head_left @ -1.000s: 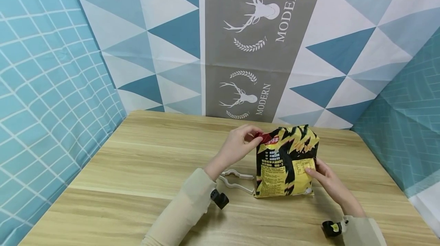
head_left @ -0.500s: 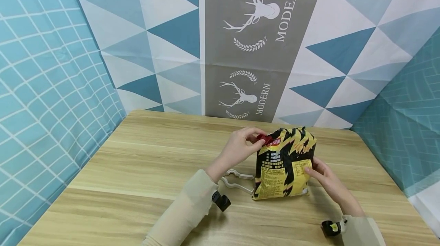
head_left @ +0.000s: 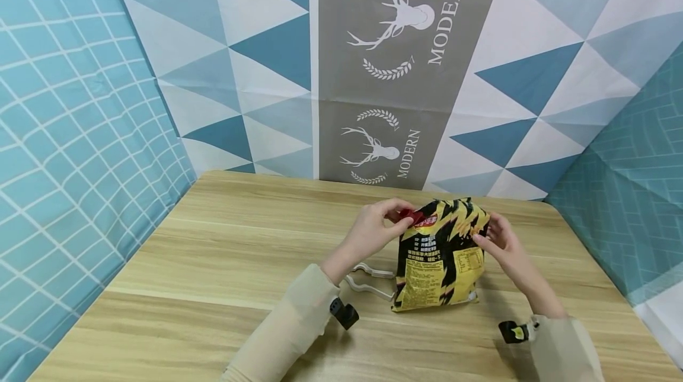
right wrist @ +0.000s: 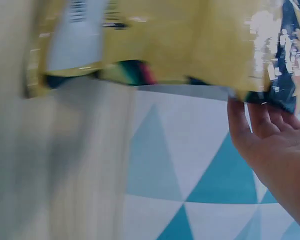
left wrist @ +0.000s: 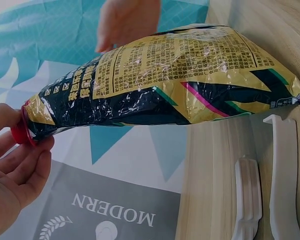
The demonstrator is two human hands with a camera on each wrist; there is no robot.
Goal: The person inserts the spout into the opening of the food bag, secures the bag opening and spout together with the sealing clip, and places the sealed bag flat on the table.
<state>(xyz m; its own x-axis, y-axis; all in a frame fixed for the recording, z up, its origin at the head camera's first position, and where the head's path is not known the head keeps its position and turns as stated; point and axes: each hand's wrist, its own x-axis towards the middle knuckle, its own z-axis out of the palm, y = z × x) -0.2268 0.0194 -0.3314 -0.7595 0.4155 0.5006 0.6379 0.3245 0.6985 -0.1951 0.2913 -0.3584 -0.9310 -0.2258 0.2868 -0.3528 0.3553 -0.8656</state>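
A yellow and black chip bag [head_left: 440, 260] stands on its lower edge on the wooden table, leaning a little. My left hand [head_left: 376, 225] pinches its red, folded upper left corner between thumb and fingers; the left wrist view shows this red end [left wrist: 22, 127] close up. At the bag's upper right edge is my right hand [head_left: 504, 242], its thumb in front of the printed face and its other fingers behind the edge, loosely spread. In the right wrist view the fingertips [right wrist: 260, 117] are partly hidden by the bag. A white two-armed plastic clip [head_left: 373, 293] lies spread beside the bag's lower left corner.
The wooden table [head_left: 213, 251] runs back to a patterned cloth wall [head_left: 267, 73]. Tiled-print cloth [head_left: 69, 133] hangs on the left, and green cloth [head_left: 629, 150] on the right. A small black camera [head_left: 344, 312] is strapped to the left wrist.
The right hand has slid up the bag's right edge from its lower part. The bag has tilted and shifted slightly left, while the left hand keeps its pinch on the corner.
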